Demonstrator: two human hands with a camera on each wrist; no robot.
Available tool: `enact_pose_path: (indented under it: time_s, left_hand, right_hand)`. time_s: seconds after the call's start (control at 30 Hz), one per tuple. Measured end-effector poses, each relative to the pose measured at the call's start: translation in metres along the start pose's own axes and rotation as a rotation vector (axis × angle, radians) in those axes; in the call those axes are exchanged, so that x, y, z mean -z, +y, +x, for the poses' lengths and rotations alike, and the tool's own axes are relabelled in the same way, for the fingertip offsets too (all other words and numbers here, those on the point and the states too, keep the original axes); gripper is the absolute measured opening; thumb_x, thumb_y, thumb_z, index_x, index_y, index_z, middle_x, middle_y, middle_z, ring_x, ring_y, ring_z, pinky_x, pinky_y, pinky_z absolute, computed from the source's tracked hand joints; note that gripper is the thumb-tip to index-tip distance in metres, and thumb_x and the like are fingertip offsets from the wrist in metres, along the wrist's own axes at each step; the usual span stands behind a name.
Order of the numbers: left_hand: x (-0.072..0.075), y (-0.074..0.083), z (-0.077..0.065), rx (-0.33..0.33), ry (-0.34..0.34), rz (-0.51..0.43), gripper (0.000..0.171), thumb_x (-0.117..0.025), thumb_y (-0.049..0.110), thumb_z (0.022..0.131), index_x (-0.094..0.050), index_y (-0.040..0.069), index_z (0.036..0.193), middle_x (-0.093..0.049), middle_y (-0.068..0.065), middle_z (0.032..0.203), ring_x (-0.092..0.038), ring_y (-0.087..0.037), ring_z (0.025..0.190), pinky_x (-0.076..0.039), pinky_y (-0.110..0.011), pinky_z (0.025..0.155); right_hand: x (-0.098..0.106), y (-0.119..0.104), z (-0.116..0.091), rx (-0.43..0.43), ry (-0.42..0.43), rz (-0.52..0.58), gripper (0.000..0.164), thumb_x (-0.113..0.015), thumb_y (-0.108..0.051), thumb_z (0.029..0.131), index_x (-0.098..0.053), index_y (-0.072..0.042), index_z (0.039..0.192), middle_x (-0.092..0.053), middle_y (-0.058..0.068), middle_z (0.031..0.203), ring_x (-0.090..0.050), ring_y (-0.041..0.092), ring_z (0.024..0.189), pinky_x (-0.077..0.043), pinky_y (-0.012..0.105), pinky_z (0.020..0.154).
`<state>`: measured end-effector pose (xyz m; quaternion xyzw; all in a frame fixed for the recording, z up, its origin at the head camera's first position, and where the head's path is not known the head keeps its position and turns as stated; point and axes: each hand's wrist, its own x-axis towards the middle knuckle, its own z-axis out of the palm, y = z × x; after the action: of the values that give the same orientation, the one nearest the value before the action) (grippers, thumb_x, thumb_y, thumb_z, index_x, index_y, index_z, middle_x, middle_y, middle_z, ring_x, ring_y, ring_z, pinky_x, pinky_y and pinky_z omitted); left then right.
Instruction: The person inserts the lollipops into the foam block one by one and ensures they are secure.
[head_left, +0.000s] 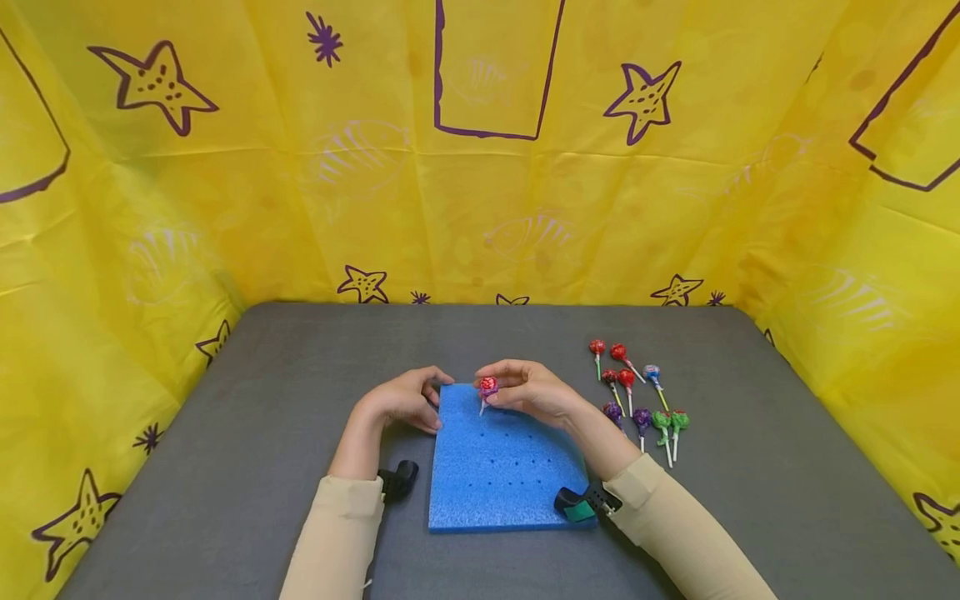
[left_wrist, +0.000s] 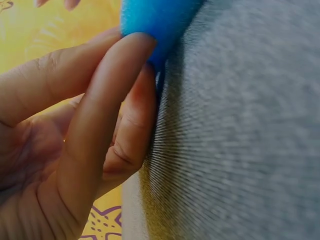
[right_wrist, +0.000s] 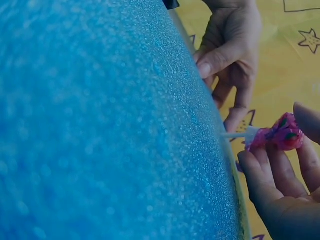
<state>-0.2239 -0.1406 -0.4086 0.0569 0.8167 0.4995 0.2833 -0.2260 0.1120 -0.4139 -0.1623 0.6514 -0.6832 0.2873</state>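
A blue foam board (head_left: 517, 508) with rows of small holes lies flat on the table. My left hand (head_left: 405, 400) grips its far left corner; the left wrist view shows the thumb (left_wrist: 117, 75) and fingers against the blue foam. Over the board's far part, my right hand (head_left: 528, 390) pinches a pink-red wrapped lollipop (head_left: 488, 386) between thumb and fingers, head up. Its white stick (right_wrist: 234, 135) points down at the foam in the right wrist view. Whether the tip sits in a hole cannot be told.
Right of the board lie several lollipops: red ones (head_left: 626, 379), a blue one (head_left: 652, 372), purple ones (head_left: 642, 418) and green ones (head_left: 679, 420). The dark grey table (head_left: 300, 375) is bordered by yellow patterned cloth (head_left: 420, 217) at the back and sides.
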Motion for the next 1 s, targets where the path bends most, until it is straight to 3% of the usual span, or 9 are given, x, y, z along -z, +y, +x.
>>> enact_pose_path:
  time_s: [0.37, 0.5, 0.67, 0.83, 1.0]
  left_hand:
    - [0.001, 0.003, 0.000, 0.021, 0.003, 0.019, 0.066, -0.073, -0.011, 0.078, -0.047, 0.003, 0.137, -0.046, -0.010, 0.092, -0.064, -0.018, 0.065, -0.064, -0.032, 0.065]
    - [0.000, 0.003, -0.001, 0.022, 0.003, 0.025, 0.066, -0.073, -0.010, 0.078, -0.047, 0.004, 0.138, -0.047, -0.011, 0.093, -0.064, -0.017, 0.066, -0.064, -0.031, 0.066]
    - [0.001, 0.001, -0.002, 0.016, 0.010, 0.017, 0.066, -0.073, -0.010, 0.078, -0.047, 0.004, 0.137, -0.047, -0.011, 0.093, -0.064, -0.017, 0.065, -0.064, -0.031, 0.065]
    - [0.002, 0.000, -0.001, 0.004, 0.004, 0.008, 0.066, -0.072, -0.012, 0.078, -0.047, 0.003, 0.137, -0.047, -0.011, 0.093, -0.064, -0.017, 0.064, -0.064, -0.032, 0.065]
    - [0.001, 0.001, -0.001, 0.006, -0.002, 0.011, 0.067, -0.072, -0.011, 0.078, -0.047, 0.004, 0.138, -0.047, -0.011, 0.094, -0.064, -0.017, 0.065, -0.064, -0.031, 0.065]
  right_hand:
    - [-0.001, -0.004, -0.001, -0.004, 0.000, -0.041, 0.057, -0.064, 0.000, 0.090, -0.044, 0.005, 0.143, -0.049, 0.031, 0.143, -0.068, 0.016, 0.106, -0.059, 0.033, 0.097]
    - [-0.003, -0.009, -0.006, 0.012, 0.029, -0.165, 0.059, -0.067, -0.007, 0.089, -0.045, 0.001, 0.144, -0.047, 0.025, 0.148, -0.063, 0.021, 0.116, -0.056, 0.037, 0.102]
    - [-0.002, -0.019, -0.012, 0.027, 0.072, -0.298, 0.063, -0.070, -0.012, 0.089, -0.044, -0.004, 0.146, -0.043, 0.024, 0.152, -0.053, 0.038, 0.133, -0.051, 0.048, 0.109]
    - [0.012, -0.029, -0.019, 0.026, 0.120, -0.347, 0.060, -0.067, -0.013, 0.091, -0.043, -0.005, 0.146, -0.042, 0.025, 0.152, -0.050, 0.042, 0.135, -0.049, 0.051, 0.110]
    - [0.036, -0.040, -0.025, 0.033, 0.234, -0.364, 0.056, -0.066, -0.017, 0.093, -0.045, -0.005, 0.144, -0.044, 0.023, 0.151, -0.050, 0.039, 0.136, -0.048, 0.050, 0.111]
